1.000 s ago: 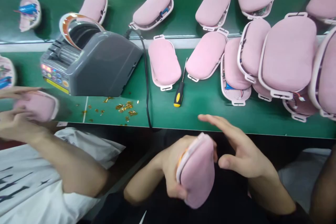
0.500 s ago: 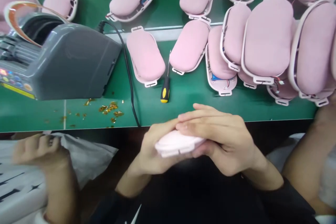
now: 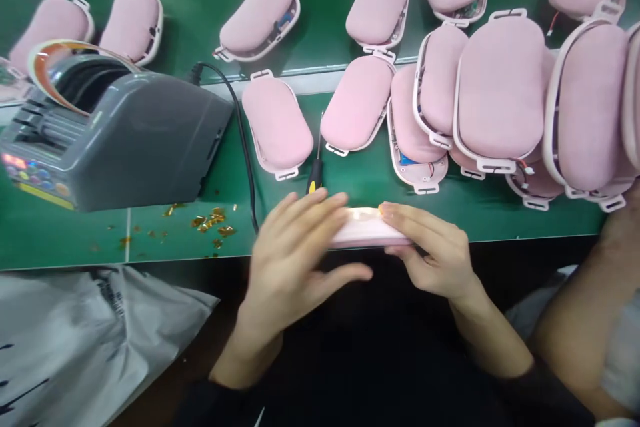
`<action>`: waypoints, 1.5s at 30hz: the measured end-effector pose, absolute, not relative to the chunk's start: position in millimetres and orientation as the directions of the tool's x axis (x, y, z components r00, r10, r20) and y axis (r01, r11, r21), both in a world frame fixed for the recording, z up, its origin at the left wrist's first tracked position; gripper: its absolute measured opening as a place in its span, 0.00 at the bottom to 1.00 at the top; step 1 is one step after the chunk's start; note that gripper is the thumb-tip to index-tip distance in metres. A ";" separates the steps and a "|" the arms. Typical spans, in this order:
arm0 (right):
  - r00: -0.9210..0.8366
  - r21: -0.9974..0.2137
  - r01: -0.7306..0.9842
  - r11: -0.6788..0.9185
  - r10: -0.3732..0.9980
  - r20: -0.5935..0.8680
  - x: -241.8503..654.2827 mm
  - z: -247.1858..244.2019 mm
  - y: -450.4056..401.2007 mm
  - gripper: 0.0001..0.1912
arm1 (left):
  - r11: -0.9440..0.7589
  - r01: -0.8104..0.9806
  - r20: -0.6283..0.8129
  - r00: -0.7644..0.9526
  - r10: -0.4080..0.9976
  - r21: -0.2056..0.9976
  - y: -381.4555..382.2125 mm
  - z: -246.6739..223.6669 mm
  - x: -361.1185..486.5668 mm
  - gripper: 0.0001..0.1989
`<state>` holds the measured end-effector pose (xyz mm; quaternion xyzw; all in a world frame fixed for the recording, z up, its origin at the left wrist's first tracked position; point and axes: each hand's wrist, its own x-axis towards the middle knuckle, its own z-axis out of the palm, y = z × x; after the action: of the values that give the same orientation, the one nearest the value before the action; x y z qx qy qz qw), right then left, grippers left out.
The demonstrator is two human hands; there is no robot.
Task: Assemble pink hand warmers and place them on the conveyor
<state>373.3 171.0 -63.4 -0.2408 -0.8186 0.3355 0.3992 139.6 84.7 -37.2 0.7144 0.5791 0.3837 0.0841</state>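
the right hand (image 3: 434, 248) pinches the right end of a pink case (image 3: 371, 232), its fingers pressed together along the top and its thumb underneath. the left hand (image 3: 293, 260) lies open at the other end, its fingers side by side with small gaps at the tips and its thumb apart, pointing toward the right hand. these fingers cover the case's left end; whether they press on it, i cannot tell. the case is edge-on between the two sets of fingers, by the bench's front edge, with a bright shiny patch along its upper side.

just beyond the left fingertips a screwdriver (image 3: 315, 175) lies on the green bench (image 3: 350, 180), its handle partly hidden by them. past it are an upright-lying pink cover (image 3: 278, 123) and a slanted pink cover (image 3: 358, 103). to the left of the left fingers are a black cable (image 3: 245, 140), gold scraps (image 3: 211, 219) and a grey tape machine (image 3: 145, 140). beyond the right fingers, to the right, is a heap of pink covers (image 3: 501, 90), some showing wires.
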 end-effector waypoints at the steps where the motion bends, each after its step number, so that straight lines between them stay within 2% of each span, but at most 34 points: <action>1: -0.556 -0.733 0.124 0.669 0.659 0.507 369.5 -65.6 170.8 0.25 | -0.303 0.836 0.407 0.106 0.907 0.458 86.1 -32.4 144.0 0.27; 2: -0.537 -0.730 0.123 0.672 0.664 0.521 365.2 -67.8 170.4 0.24 | -0.303 0.864 0.395 0.135 0.909 0.401 87.4 -31.1 149.0 0.20; 4: -0.493 -0.730 0.125 0.672 0.681 0.542 357.0 -71.1 170.0 0.22 | -0.331 0.865 0.471 0.129 0.873 0.377 88.3 -36.8 157.6 0.12; 7: -0.518 -0.747 0.097 0.658 0.674 0.526 354.4 -72.6 172.4 0.21 | -0.323 0.848 0.542 0.051 0.839 0.421 86.1 -50.5 159.6 0.13; 9: -0.597 -0.752 0.064 0.656 0.629 0.498 362.5 -72.3 174.2 0.23 | -0.286 0.825 0.498 0.007 0.867 0.487 87.2 -52.9 151.4 0.11; 11: -0.662 -0.700 0.103 0.707 0.574 0.482 375.7 -72.1 173.7 0.30 | -0.160 0.753 0.327 -0.077 0.942 0.638 93.6 -48.7 137.6 0.08; 12: -0.682 -0.643 0.147 0.752 0.548 0.485 382.5 -72.3 172.6 0.32 | -0.074 0.676 0.190 -0.100 0.977 0.734 98.2 -45.1 129.8 0.10; 14: -0.687 -0.497 0.230 0.836 0.502 0.525 393.2 -73.3 169.5 0.30 | 0.080 0.490 -0.081 -0.020 0.997 0.868 107.3 -37.6 116.1 0.17; 15: -0.679 -0.438 0.257 0.862 0.483 0.553 396.2 -74.0 168.3 0.27 | 0.122 0.435 -0.162 0.056 0.985 0.892 110.5 -34.4 111.5 0.21; 16: -0.666 -0.398 0.279 0.874 0.475 0.575 397.6 -74.8 167.6 0.24 | 0.113 0.426 -0.177 0.114 0.978 0.898 112.0 -31.7 109.1 0.25; 18: -0.627 -0.393 0.345 0.853 0.520 0.580 396.3 -77.1 168.3 0.18 | -0.022 0.531 -0.077 0.163 0.984 0.847 109.6 -28.1 111.5 0.33; 20: -0.598 -0.472 0.382 0.795 0.602 0.529 392.3 -80.7 170.9 0.17 | -0.209 0.685 0.095 0.201 0.975 0.698 101.7 -27.3 121.2 0.37; 21: -0.592 -0.529 0.364 0.766 0.629 0.504 390.0 -82.8 172.2 0.18 | -0.287 0.736 0.171 0.231 0.958 0.613 97.0 -28.2 127.2 0.34; 23: -0.580 -0.624 0.279 0.730 0.646 0.496 385.8 -86.9 173.6 0.18 | -0.385 0.789 0.285 0.276 0.918 0.478 88.8 -33.2 138.8 0.23; 24: -0.568 -0.651 0.237 0.721 0.647 0.509 383.8 -88.6 173.4 0.19 | -0.418 0.798 0.348 0.280 0.895 0.433 86.0 -36.8 143.5 0.18; 26: -0.520 -0.670 0.197 0.716 0.656 0.547 380.0 -90.5 172.1 0.19 | -0.456 0.803 0.465 0.259 0.847 0.383 83.2 -44.9 150.5 0.17; 28: -0.483 -0.673 0.187 0.716 0.663 0.571 376.3 -90.3 170.8 0.21 | -0.454 0.812 0.531 0.219 0.819 0.366 83.0 -51.9 154.8 0.19; 31: -0.451 -0.676 0.191 0.712 0.675 0.584 372.3 -88.0 171.5 0.22 | -0.439 0.818 0.552 0.186 0.813 0.371 84.0 -57.0 158.4 0.19; 34: -0.486 -0.673 0.176 0.718 0.658 0.575 373.1 -84.4 175.9 0.22 | -0.447 0.811 0.576 0.172 0.799 0.378 84.6 -55.3 156.1 0.17; 37: -0.580 -0.678 0.147 0.720 0.618 0.531 379.1 -79.7 182.5 0.20 | -0.426 0.803 0.476 0.207 0.855 0.416 84.7 -49.8 143.1 0.19; 40: -0.594 -0.677 0.170 0.716 0.623 0.510 383.6 -74.2 185.6 0.21 | -0.413 0.790 0.388 0.243 0.889 0.452 82.3 -47.5 125.9 0.20; 45: -0.671 -0.525 0.292 0.800 0.562 0.484 370.6 -64.9 168.8 0.23 | -0.443 0.714 0.447 0.201 0.872 0.543 72.6 -50.9 121.6 0.22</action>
<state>370.6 168.8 -64.9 -0.2398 -0.8904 0.2065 0.3271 121.6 72.6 -50.9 0.7673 0.5166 0.3641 0.1084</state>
